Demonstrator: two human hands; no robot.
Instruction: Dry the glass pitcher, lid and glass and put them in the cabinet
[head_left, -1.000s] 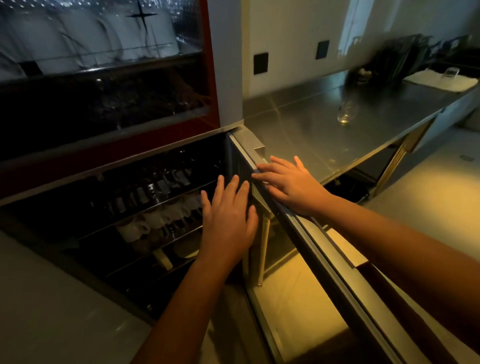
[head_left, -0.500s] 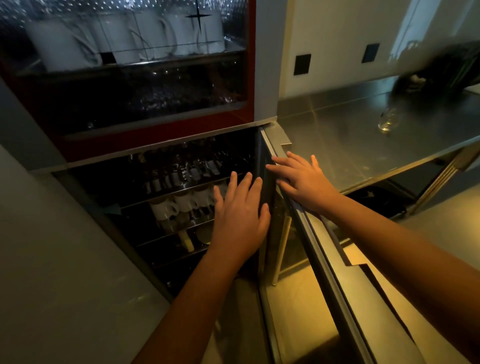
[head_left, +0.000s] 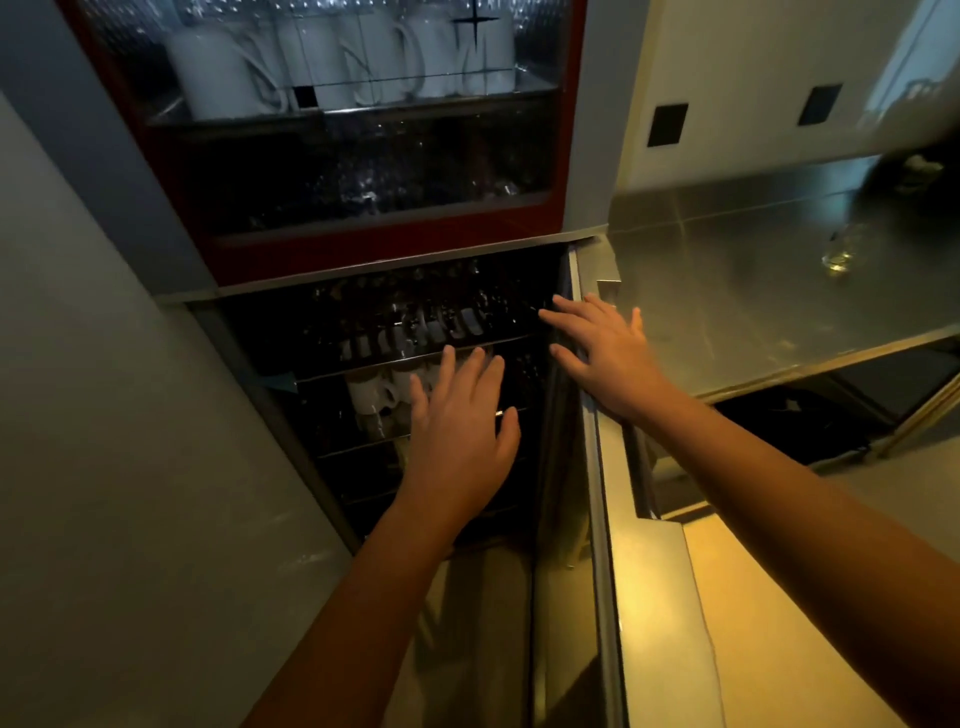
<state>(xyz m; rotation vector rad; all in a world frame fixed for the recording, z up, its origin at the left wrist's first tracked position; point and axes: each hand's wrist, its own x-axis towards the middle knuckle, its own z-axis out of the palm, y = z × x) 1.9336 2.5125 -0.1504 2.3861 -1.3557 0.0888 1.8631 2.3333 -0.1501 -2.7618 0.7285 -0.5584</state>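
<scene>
The cabinet's lower compartment stands open in front of me, dark inside, with wire shelves. My left hand is held flat with fingers straight in front of the shelves and holds nothing. My right hand lies with straight fingers on the top edge of the open lower door, which swings out toward me. A clear glass stands on the steel counter at the right, far from both hands. No pitcher or lid can be made out.
White cups and dark utensils fill the lower wire shelves. The red-framed upper door is closed over white mugs. A grey panel lies at left; dark wall sockets sit above the counter.
My view has swung left toward the cabinet. Both hands have moved with the door's top edge, and the left hand now hovers in front of the lower shelves.
</scene>
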